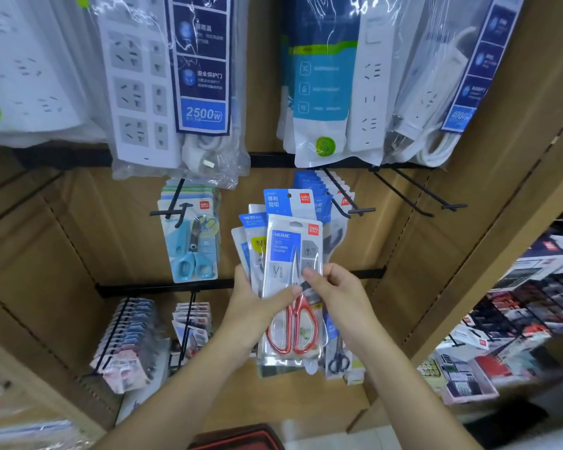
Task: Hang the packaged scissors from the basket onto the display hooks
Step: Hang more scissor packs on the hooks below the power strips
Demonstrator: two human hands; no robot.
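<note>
Held a fanned stack of scissors packs in the left hand, thumb curled across the front, before the wooden display board. Pinched the front pack, with red-handled scissors inside, at its right edge between curled fingers of the right hand. Hung just above right, blue packs on a black hook. Glimpsed below, the basket.

the scene is lit brightly and evenly, with soft shadows. white glare is seen on the clear plastic bags of white power strips. the clear packet of red-handled scissors is rendered sharpest; the light brown wooden side panel is bowed by lens distortion, and edges are blurred
</note>
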